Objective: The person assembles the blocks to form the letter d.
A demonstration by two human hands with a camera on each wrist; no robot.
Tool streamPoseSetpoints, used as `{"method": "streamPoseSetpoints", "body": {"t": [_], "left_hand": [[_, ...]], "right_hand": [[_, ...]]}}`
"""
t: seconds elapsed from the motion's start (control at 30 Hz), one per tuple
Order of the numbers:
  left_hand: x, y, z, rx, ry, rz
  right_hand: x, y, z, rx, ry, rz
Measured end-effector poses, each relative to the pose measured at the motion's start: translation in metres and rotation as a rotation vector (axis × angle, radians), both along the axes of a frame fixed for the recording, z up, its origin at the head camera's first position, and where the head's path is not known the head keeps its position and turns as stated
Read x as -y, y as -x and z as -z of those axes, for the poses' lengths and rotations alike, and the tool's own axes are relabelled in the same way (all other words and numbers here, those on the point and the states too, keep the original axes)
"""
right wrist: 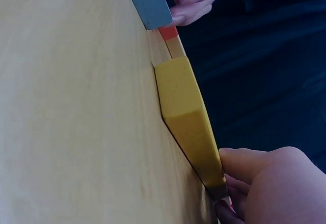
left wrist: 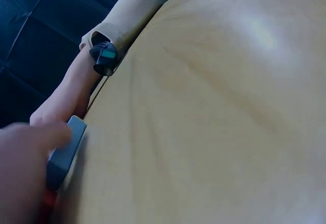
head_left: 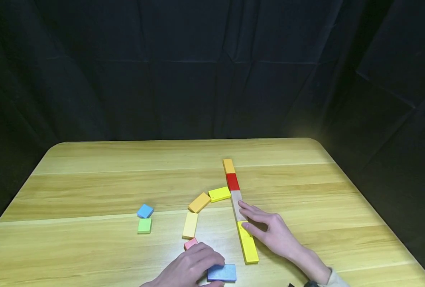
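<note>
My left hand pinches a blue rectangular block low over the near part of the table, between thumb and fingers. In the right wrist view the same blue block shows in front of the left fingertips. My right hand rests on a straight row of blocks with fingers extended. Its thumb touches the long yellow block, and its fingertips lie on the whitish block. Beyond these the row continues with a red block and an orange one.
A curve of blocks bends left from the row: yellow, orange, pale yellow and pink, partly behind the left hand. Farther left lie a small blue block and a green block. Dark cloth hangs behind the table.
</note>
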State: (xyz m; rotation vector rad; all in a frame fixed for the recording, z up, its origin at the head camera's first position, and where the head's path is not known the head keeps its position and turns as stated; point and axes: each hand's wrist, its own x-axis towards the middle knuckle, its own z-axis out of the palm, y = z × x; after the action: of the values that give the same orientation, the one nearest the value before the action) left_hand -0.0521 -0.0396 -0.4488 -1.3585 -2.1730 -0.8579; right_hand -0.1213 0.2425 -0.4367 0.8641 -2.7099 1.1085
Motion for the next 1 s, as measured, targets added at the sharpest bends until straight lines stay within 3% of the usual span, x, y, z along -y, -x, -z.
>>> {"method": "streamPoseSetpoints", "body": {"t": [0.13,0.2,0.33,0.5,0.6,0.73,0.87,1.0], "left_hand": [[0.012,-0.001,-0.011,0.080,-0.099,-0.075],[0.023,-0.001,-0.018,0.127,-0.141,-0.173],[0.053,0.004,-0.030,0.160,-0.156,-0.435],[0.090,0.019,-0.038,0.236,-0.137,-0.656],[0.106,0.027,-0.041,0.339,-0.124,-0.729],[0.116,0.034,-0.039,0.463,-0.093,-0.774],[0.118,0.040,-0.033,0.515,-0.052,-0.804],[0.119,0.043,-0.031,0.538,-0.072,-0.812]], "right_hand": [[0.002,-0.001,0.002,0.020,0.001,0.002],[0.003,-0.001,0.002,0.028,0.001,0.004],[0.002,-0.001,0.001,0.023,0.006,0.007],[0.000,0.000,0.000,0.023,0.003,0.009],[-0.001,0.000,0.000,0.026,-0.005,0.012],[-0.001,0.000,0.001,0.025,-0.010,0.016],[-0.001,0.000,0.001,0.034,-0.006,0.018],[-0.001,0.001,0.000,0.038,-0.008,0.019]]}}
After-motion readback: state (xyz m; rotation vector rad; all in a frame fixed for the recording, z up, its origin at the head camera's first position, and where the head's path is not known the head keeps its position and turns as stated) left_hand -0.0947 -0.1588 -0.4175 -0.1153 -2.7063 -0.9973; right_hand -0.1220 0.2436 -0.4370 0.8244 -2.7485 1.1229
